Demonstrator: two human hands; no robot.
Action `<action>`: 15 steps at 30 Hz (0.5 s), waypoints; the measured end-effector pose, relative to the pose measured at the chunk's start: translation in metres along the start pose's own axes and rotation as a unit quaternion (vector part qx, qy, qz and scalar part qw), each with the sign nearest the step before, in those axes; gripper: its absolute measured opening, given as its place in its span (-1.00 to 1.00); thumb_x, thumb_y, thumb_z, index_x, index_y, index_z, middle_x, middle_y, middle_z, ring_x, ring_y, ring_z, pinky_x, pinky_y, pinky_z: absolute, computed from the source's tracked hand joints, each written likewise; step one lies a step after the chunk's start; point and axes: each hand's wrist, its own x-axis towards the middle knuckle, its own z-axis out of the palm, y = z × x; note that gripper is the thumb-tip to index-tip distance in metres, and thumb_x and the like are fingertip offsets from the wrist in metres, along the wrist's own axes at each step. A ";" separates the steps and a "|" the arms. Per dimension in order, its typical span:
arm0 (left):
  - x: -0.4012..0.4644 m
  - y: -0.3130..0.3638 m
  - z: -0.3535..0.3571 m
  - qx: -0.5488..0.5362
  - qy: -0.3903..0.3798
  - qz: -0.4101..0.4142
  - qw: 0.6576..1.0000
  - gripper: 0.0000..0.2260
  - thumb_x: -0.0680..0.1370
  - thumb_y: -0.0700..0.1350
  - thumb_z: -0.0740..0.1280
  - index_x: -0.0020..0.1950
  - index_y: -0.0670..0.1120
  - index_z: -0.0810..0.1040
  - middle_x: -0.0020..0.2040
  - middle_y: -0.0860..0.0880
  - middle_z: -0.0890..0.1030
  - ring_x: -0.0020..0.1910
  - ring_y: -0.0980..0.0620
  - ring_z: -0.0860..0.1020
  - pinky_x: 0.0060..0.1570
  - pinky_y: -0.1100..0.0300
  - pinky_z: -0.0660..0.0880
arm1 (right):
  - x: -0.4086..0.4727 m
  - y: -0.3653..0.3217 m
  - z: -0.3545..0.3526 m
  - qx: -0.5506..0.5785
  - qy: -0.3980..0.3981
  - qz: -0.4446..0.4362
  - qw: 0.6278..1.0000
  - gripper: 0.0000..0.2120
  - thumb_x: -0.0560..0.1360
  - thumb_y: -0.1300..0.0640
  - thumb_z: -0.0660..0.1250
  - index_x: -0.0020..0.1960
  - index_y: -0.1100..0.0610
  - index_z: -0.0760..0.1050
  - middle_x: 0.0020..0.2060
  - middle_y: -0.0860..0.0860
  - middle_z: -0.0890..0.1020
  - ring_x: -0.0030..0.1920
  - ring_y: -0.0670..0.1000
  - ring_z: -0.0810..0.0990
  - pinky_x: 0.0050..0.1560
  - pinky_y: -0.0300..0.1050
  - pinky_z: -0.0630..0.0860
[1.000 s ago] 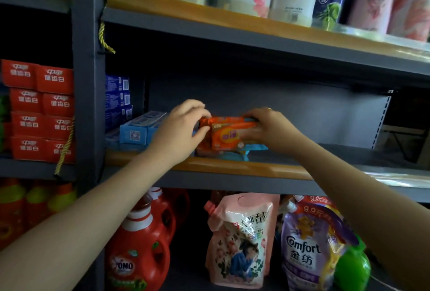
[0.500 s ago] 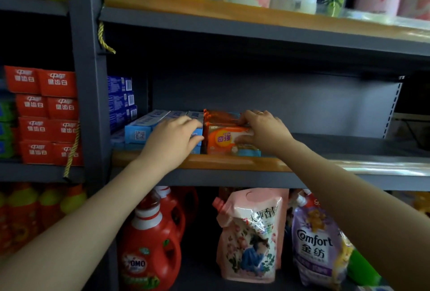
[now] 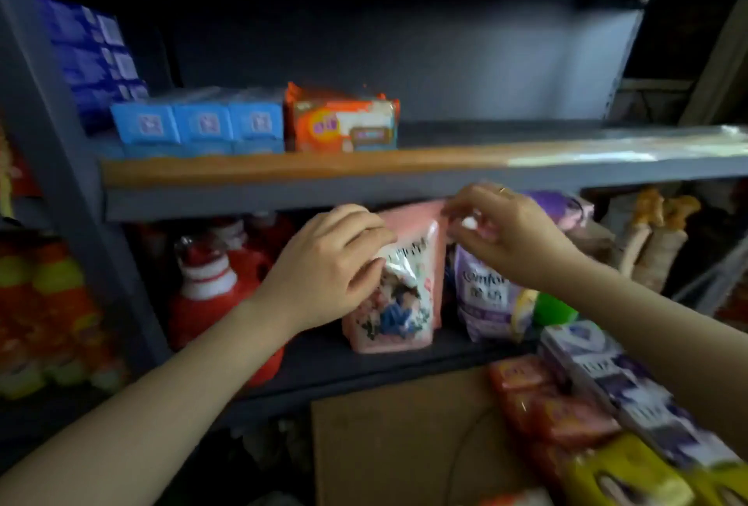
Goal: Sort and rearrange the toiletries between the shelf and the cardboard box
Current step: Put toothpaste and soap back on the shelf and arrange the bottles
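Head view: both hands have left the middle shelf [image 3: 283, 171] and now hang in front of the tier below it. The orange soap pack [image 3: 344, 124], gripped from both sides a second ago, now stands free on the middle shelf, touching the right end of the row of light-blue boxes [image 3: 198, 122]. Judgement: that placement is done and the next item has yet to be fetched.

Left hand [image 3: 324, 266]: fingers loosely curled, holding nothing, in front of the pink refill pouch [image 3: 400, 295]; contact with the pouch cannot be confirmed (motion blur). Right hand [image 3: 506, 234]: thumb and fingers drawn together, with a small pale patch between the tips; whether that is a pinched object or a glint cannot be told. A purple Comfort pouch [image 3: 485, 299] stands just right of the pink one, and a red detergent bottle [image 3: 218, 295] stands to its left.

Against the earlier frames, the camera has tilted down: the top tier of bottles is out of view, and the cardboard box [image 3: 388, 445] now shows at near right, with orange soap packs [image 3: 538, 396] and white-and-purple cartons [image 3: 607, 376] piled by it. These are probably the remaining stock.
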 end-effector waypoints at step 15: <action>-0.105 0.091 0.089 -0.147 -0.312 -0.052 0.937 -0.74 0.47 -0.07 0.25 0.09 -0.11 0.60 0.04 -0.07 0.60 0.08 -0.09 0.55 0.02 -0.01 0.53 | -0.197 -0.012 0.092 0.013 -0.505 0.098 0.857 -0.56 0.42 0.02 0.39 0.27 0.02 0.42 0.16 0.05 0.54 0.16 0.10 0.51 0.13 -0.05 0.45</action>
